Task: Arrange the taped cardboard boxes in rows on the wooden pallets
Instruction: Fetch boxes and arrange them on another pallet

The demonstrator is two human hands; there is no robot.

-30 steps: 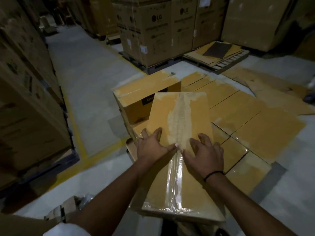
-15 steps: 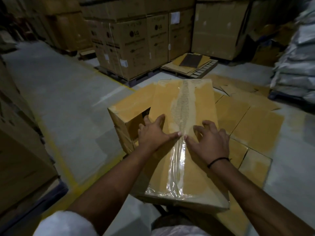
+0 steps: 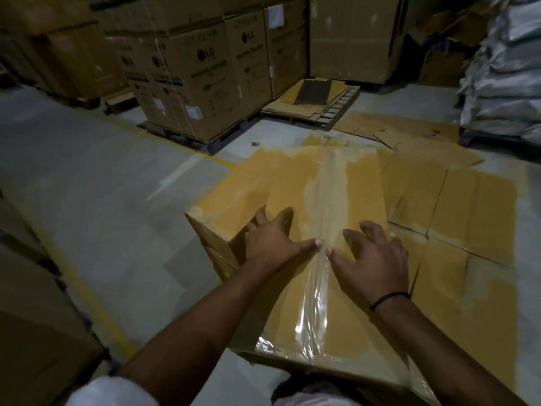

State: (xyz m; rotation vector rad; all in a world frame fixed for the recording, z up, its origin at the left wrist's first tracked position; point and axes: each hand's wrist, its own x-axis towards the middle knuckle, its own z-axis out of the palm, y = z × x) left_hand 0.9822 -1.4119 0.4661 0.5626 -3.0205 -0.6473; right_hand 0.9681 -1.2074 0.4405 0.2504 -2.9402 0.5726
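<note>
**Both hands pressing flat on a taped box at the left end of the box layer**

The left hand (image 3: 272,244) and the right hand (image 3: 371,256) are lying palm down on the top of a taped cardboard box (image 3: 360,183). Their fingers are spread apart and gripping nothing, and the thumb tips are nearly meeting over the clear tape strip (image 3: 314,303) running down the box's middle. A black wristband (image 3: 389,298) is circling the right wrist.

The box is lying lengthwise away from the person. Its left side is sitting against a neighbouring box (image 3: 234,194) at the layer's left corner, and its right edge is running beside a flat row of boxes (image 3: 468,206). Whatever is carrying this layer is hidden.

Further back, printed cartons (image 3: 205,83) are standing stacked, and flattened cardboard is lying on a wooden pallet (image 3: 336,108). White sacks (image 3: 503,68) are piled at the right, and a yellow floor line (image 3: 96,306) is crossing the concrete at the left.
</note>
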